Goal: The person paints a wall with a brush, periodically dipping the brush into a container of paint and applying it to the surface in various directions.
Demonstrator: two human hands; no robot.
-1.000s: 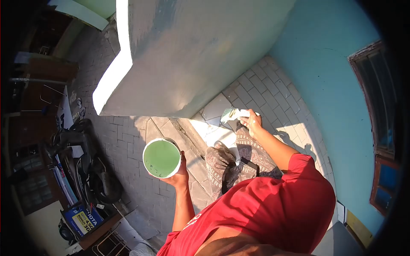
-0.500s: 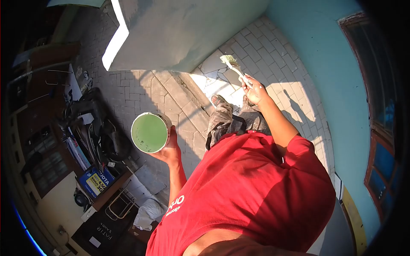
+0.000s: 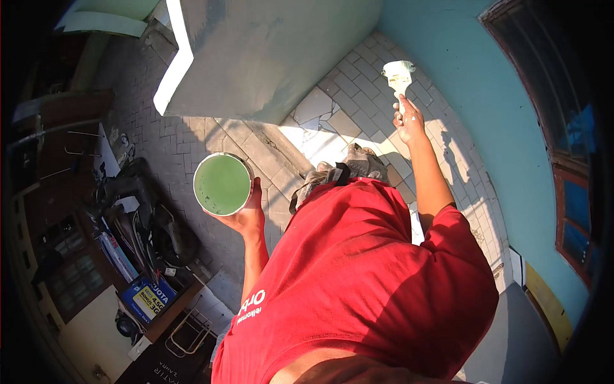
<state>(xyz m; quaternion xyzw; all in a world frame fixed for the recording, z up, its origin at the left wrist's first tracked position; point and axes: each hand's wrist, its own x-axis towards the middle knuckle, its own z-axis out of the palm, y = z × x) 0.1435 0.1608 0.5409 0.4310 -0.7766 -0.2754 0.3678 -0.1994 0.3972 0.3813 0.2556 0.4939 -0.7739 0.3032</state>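
Observation:
On the left, my left hand (image 3: 248, 216) grips a round paint bucket (image 3: 223, 184) from its right and lower side; green paint shows through the open top. Up and to the right, my right hand (image 3: 409, 120) is closed around the handle of a paintbrush (image 3: 398, 75). Pale paint coats its wide bristles, which point upward in the view, and white specks dot the fingers. The brush appears apart from the grey-green wall (image 3: 256, 57) and the teal wall (image 3: 460, 109).
Paving blocks (image 3: 358, 83) cover the ground, with a raised kerb (image 3: 262, 144) near my feet. At left stand a parked motorcycle (image 3: 153, 217) and a blue-yellow box (image 3: 148, 299). A wood-framed window (image 3: 572, 211) is on the right.
My right hand has raised the paintbrush up and to the right, and its broad face has turned into view. The bucket has shifted slightly up. My head view has also shifted.

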